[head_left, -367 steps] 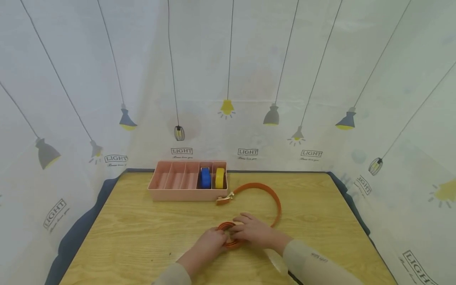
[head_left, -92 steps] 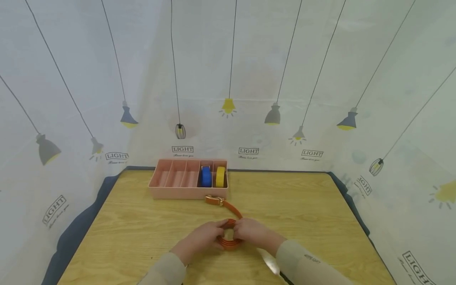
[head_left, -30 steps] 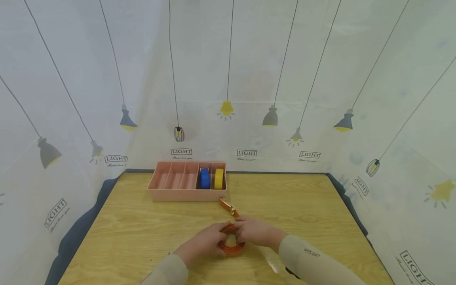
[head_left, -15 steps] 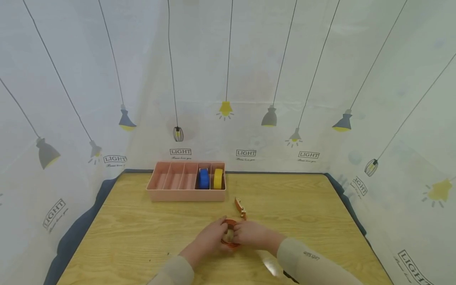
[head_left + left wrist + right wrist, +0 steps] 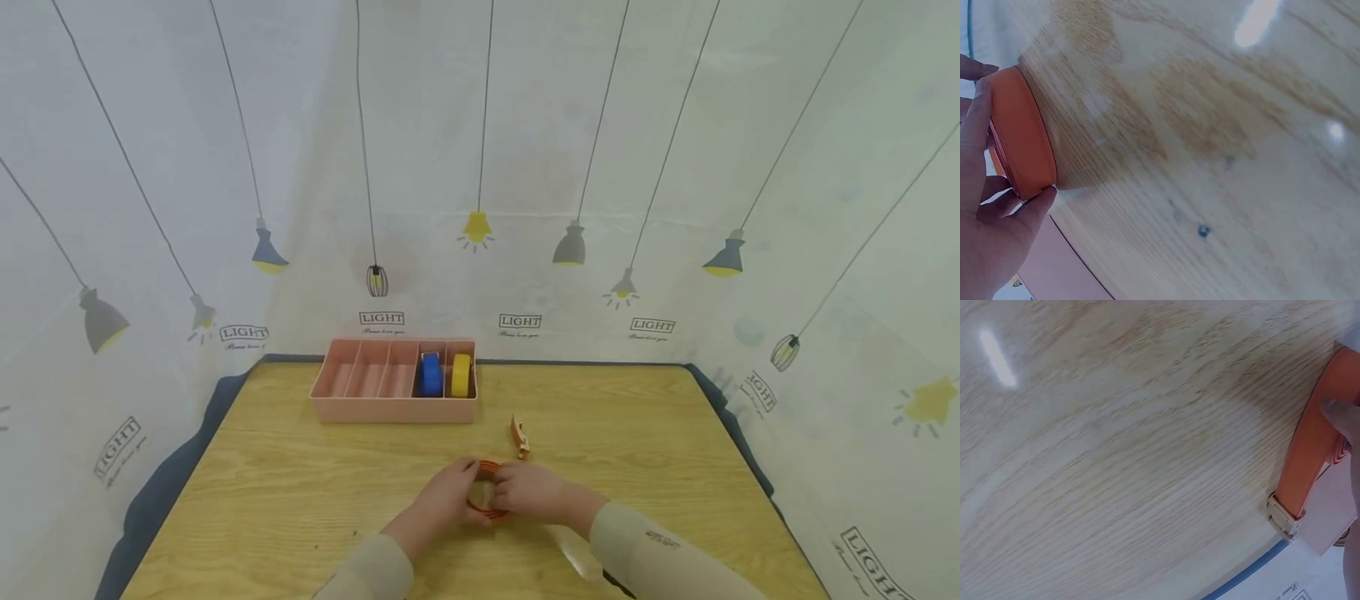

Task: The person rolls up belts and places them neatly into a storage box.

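An orange belt stands on edge on the table, rolled into a coil (image 5: 489,466) between both hands. Its gold buckle (image 5: 522,447) sticks out beyond the coil, toward the far side. My left hand (image 5: 444,498) grips the coil's left side; up close, its fingers and thumb curl round the orange outer band (image 5: 1025,134). On the other side, my right hand (image 5: 534,492) pinches the coil, thumb on the outer strap (image 5: 1310,447) and fingers reaching into the ring. In the right wrist view a short straight stretch runs to the buckle (image 5: 1282,515). The right fingertips are partly hidden.
A pink divided box (image 5: 393,410) stands at the back left of the wooden table (image 5: 637,433). Its two right compartments hold a blue coil (image 5: 431,377) and a yellow coil (image 5: 461,377). A printed curtain (image 5: 525,275) hangs behind the table.
Over the earlier frames the long loose strap has been wound into the coil, leaving a short end. In the last second the buckle end has swung right, away from the pink box.
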Available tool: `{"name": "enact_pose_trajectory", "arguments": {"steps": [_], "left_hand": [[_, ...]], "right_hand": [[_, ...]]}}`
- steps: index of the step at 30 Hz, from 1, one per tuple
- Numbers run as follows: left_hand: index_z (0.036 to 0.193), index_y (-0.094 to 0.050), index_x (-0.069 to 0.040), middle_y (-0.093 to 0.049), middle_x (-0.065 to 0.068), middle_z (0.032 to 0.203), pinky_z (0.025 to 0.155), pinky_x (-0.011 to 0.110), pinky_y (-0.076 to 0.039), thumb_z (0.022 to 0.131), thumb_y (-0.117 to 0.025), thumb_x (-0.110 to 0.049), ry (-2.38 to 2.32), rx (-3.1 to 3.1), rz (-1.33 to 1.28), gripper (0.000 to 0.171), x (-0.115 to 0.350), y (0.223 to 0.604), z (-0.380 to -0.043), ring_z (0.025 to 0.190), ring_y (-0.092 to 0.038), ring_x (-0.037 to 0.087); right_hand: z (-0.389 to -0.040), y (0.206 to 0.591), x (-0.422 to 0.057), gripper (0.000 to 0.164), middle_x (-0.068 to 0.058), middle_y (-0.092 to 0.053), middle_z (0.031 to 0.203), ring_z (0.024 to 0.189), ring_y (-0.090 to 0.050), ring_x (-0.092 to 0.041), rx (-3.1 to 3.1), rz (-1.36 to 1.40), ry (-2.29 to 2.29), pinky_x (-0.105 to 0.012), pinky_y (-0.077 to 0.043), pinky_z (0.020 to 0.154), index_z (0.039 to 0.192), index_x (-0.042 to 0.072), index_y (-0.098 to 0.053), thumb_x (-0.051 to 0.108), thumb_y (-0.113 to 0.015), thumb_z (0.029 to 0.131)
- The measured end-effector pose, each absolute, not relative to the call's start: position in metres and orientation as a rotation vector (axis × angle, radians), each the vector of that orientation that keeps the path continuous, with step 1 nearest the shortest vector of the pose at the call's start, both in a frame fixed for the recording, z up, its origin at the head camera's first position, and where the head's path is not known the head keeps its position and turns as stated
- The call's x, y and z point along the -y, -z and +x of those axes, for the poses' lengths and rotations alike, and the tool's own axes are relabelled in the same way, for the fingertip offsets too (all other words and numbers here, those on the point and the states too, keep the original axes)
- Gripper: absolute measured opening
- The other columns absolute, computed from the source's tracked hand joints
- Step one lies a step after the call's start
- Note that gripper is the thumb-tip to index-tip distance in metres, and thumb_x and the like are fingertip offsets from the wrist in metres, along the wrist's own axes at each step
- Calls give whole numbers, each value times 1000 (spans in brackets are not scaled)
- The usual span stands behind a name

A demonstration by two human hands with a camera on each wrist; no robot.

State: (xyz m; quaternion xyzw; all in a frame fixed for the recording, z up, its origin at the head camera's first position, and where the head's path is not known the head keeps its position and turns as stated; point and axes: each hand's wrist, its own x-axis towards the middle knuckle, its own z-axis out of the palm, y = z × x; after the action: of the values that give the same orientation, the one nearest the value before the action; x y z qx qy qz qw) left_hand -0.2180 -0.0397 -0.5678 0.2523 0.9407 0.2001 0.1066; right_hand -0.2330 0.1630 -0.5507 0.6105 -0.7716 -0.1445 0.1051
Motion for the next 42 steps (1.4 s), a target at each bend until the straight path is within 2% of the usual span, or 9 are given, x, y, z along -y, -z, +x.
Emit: {"name": "enact_pose_trajectory", "arguments": {"steps": [6,12,17,23,26,29,33,37,42], "left_hand": [[140,-48,0,-49,14,138,101,41,-43,69,-84,-50,-522,-2774,791,94,39,565,-218,122,-51,30],[141,-48,-3,-50,12,137,102,40,-43,70,-83,-51,-493,-2749,845,92,41,565,-219,122,-51,28],[143,-46,-5,-48,9,141,104,40,-40,72,-81,-51,-519,-2703,856,93,41,565,-220,126,-48,27],[147,-40,-5,-41,11,149,109,43,-35,76,-80,-46,-654,-2638,754,91,42,561,-217,135,-40,29],[142,-47,-4,-52,12,138,104,44,-41,84,-76,-37,-751,-2655,688,73,42,562,-218,125,-50,27],[130,-55,-3,-62,8,112,90,41,-49,87,-74,-27,-778,-2727,606,53,40,565,-220,102,-59,22],[109,-60,-2,-55,3,88,71,36,-51,83,-78,-21,-714,-2861,513,37,37,566,-220,79,-54,17],[94,-56,-4,-52,4,79,62,35,-48,81,-79,-15,-736,-2898,426,29,36,565,-219,71,-52,17],[95,-58,-3,-55,4,80,63,35,-50,82,-75,-6,-785,-2865,369,22,34,563,-221,72,-52,17]], "right_hand": [[-241,551,-178,28,15,-63,122,123,-50,-15,2253,1806,516,-38,-38,106,114,29,-72,19,-67,88],[-245,551,-184,33,13,-59,131,132,-44,-19,2309,1844,470,-43,-33,110,119,30,-70,17,-67,88],[-246,548,-182,31,14,-59,130,132,-43,-17,2332,1840,468,-42,-33,110,115,32,-71,17,-67,88],[-244,551,-175,22,17,-66,113,126,-49,-9,2245,1831,502,-40,-32,111,100,33,-75,18,-69,85],[-243,551,-172,21,18,-67,106,120,-52,-8,2216,1824,481,-40,-32,111,97,33,-75,17,-71,84],[-241,548,-170,22,19,-67,101,114,-55,-9,2191,1821,478,-40,-32,111,98,33,-76,18,-72,83],[-239,546,-168,23,20,-68,99,110,-55,-8,2180,1800,499,-40,-33,110,100,35,-75,20,-74,82],[-238,547,-168,26,20,-68,100,112,-56,-8,2190,1790,506,-40,-34,110,103,35,-75,20,-73,82],[-240,551,-170,27,19,-68,103,112,-55,-10,2193,1813,477,-41,-38,107,106,33,-75,17,-72,84]]}}
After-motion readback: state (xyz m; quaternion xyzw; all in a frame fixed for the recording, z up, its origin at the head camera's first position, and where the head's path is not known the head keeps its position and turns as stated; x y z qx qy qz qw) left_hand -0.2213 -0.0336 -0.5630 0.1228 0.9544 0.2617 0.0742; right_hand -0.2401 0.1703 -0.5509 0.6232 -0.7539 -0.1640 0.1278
